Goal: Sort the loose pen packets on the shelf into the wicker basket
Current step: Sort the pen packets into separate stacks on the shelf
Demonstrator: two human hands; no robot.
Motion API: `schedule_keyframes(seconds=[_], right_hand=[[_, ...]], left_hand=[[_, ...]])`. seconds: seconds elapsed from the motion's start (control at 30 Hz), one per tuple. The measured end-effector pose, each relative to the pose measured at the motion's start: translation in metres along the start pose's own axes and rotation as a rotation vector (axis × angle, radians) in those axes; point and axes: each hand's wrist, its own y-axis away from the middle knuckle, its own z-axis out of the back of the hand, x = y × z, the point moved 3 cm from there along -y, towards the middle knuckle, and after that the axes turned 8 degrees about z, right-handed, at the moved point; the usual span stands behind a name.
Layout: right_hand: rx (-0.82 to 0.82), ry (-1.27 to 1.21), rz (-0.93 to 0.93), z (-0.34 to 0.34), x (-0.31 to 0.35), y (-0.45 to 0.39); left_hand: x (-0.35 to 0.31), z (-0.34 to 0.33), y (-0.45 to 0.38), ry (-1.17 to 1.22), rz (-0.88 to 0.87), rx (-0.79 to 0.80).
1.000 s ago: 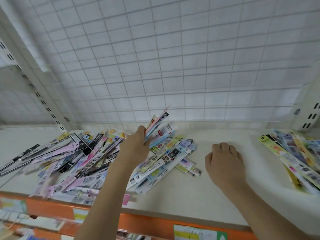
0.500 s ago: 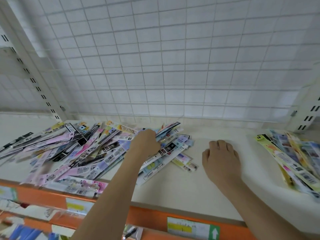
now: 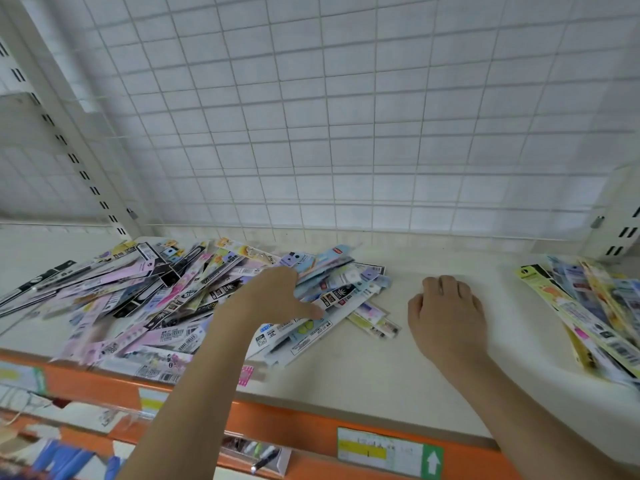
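The left hand (image 3: 273, 299) lies spread on the big heap of pen packets (image 3: 166, 299), thumb out wide, holding nothing. The right hand (image 3: 446, 313) rests just beside the heap on the bare shelf (image 3: 381, 368), fingers loosely curled and empty. A smaller pile of packets (image 3: 588, 306) lies far right
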Motion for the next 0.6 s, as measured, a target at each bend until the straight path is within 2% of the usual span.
schedule_keyframes(seconds=[0.1, 0.4, 0.53, 0.6], right_hand=[[-0.044, 0.013, 0.015, -0.001, 0.0, 0.001], [-0.056, -0.012, 0.021, -0.002, -0.002, 0.001], [-0.068, 0.003, 0.02, 0.0, 0.0, 0.001], [-0.038, -0.003, 0.004, 0.0, -0.001, 0.0]], left_hand=[[0.005, -0.009, 0.002, -0.005, 0.046, 0.065], [-0.003, 0.036, 0.005, 0.123, 0.074, -0.181], [-0.005, 0.048, 0.003, 0.294, 0.056, -0.197], [-0.006, 0.045, 0.002, 0.297, 0.053, -0.196]])
